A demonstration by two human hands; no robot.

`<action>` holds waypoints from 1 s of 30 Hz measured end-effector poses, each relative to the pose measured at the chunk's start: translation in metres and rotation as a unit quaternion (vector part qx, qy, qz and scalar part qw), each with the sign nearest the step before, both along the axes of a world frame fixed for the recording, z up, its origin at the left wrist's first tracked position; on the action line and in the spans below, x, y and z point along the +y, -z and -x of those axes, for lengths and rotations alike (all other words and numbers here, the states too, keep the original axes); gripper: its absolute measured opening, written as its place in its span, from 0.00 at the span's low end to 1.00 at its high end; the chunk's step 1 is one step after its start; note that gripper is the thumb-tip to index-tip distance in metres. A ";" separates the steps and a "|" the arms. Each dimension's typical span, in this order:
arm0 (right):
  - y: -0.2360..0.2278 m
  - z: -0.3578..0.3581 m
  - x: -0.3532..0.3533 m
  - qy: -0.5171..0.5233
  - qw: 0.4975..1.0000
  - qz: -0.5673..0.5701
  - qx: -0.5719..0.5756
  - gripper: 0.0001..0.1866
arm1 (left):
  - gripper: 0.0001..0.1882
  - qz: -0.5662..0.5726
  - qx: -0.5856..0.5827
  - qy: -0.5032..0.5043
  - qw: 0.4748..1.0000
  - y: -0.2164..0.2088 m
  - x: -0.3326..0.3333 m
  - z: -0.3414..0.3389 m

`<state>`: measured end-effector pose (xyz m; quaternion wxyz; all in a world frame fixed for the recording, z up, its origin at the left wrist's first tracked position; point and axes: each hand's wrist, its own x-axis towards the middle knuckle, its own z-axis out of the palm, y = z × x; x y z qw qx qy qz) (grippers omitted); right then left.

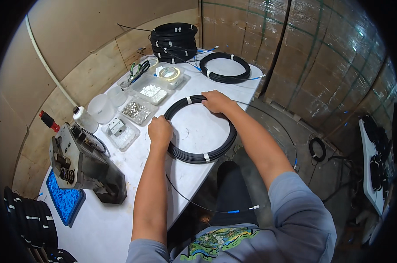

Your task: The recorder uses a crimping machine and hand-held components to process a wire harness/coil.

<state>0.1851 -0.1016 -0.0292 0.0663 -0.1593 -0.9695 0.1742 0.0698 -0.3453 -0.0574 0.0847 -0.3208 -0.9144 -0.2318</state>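
Observation:
A coil of black cable (181,153), bound with white ties, lies in front of me at the right edge of the white table. My left hand (160,130) is closed round its left side. At the coil's far side, my right hand (217,102) grips it, fingers wrapped over the strands. One loose cable end with a blue and white connector (234,211) hangs past the table's near edge over my leg. Another loose length arcs off to the right and drops toward the floor, with a blue connector (295,161) low on it.
Behind stand a stack of black coils (173,44) and a single coil (225,79). Leftward are plastic boxes of small metal parts (136,109) and white pieces (153,93), a thread cone (84,118), a hand press (86,160) and a tray of blue pieces (66,197). Wrapped cartons (321,65) stand right.

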 end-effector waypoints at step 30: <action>-0.025 -0.106 -0.062 0.281 0.956 0.030 -0.081 0.34 | 0.14 0.021 -0.005 0.025 0.999 0.002 -0.003 0.011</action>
